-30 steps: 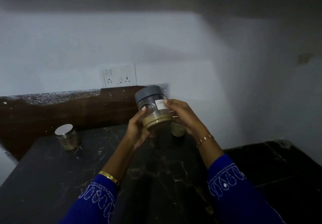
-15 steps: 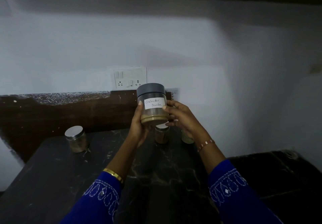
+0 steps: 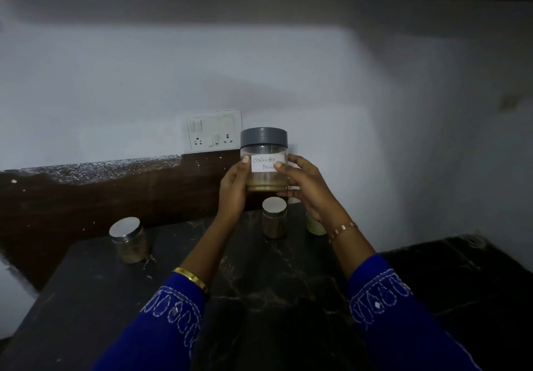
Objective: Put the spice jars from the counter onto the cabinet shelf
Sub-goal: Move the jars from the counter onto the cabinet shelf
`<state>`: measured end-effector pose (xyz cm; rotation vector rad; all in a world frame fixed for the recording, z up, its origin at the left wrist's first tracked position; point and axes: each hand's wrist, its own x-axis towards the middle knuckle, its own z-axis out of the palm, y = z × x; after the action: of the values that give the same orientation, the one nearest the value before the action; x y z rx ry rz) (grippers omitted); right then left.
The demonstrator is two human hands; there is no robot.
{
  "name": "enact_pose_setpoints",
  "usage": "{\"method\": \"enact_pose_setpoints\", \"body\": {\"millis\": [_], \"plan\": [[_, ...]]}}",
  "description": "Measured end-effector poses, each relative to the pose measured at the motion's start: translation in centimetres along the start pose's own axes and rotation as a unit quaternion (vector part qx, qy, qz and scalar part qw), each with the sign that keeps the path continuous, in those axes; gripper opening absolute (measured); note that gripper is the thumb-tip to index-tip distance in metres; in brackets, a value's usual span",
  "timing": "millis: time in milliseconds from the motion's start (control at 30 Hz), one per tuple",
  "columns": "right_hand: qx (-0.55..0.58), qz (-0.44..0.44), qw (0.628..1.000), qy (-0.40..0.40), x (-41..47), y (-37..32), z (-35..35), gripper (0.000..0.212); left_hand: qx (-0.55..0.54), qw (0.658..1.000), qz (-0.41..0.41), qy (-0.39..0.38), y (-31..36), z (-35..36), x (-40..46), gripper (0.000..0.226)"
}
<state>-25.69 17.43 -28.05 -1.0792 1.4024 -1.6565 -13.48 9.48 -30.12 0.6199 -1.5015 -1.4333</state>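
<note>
Dim kitchen, dark marble counter (image 3: 259,278). Both the left hand (image 3: 233,189) and right hand (image 3: 305,186) clasp the coriander jar (image 3: 264,163) upright above it. Advisable: keep it level and lift straight toward the shelf overhead.

Embroidered blue sleeves (image 3: 383,307), gold bangle (image 3: 191,279), bracelet (image 3: 342,230)

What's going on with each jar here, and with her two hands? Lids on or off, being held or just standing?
Coriander powder jar: grey lid on, upright, held up off the counter.
Left hand: grips that jar.
Right hand: grips it too.
Steel-lidded jar: closed, standing.
Brown spice jar: closed, standing.
Green jar: mostly hidden.
</note>
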Motion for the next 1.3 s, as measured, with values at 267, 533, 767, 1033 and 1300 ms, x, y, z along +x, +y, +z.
{"method": "enact_pose_setpoints", "body": {"millis": [267,533,767,1033,1300], "plan": [[-0.018,-0.064,0.998,0.014,3.9,-5.1,-2.3,0.048,0.052,0.994,0.092,0.028,4.2,3.1,4.8,0.048],[-0.053,-0.171,0.984,0.011,9.8,-14.4,-5.6,0.051,0.081,0.974,0.192,0.089,12.5,8.4,10.8,0.038],[-0.034,-0.245,0.969,-0.011,13.7,-22.9,-6.6,0.049,0.161,0.927,0.322,0.109,21.4,10.8,14.9,0.032],[-0.078,-0.316,0.945,0.031,18.0,-31.8,-5.2,0.046,0.218,0.91,0.329,0.124,29.9,11.0,21.4,0.038],[-0.186,-0.274,0.943,0.043,24.2,-32.7,-5.0,0.043,0.342,0.91,0.23,0.05,30.1,9.9,27.6,0.041]]}}
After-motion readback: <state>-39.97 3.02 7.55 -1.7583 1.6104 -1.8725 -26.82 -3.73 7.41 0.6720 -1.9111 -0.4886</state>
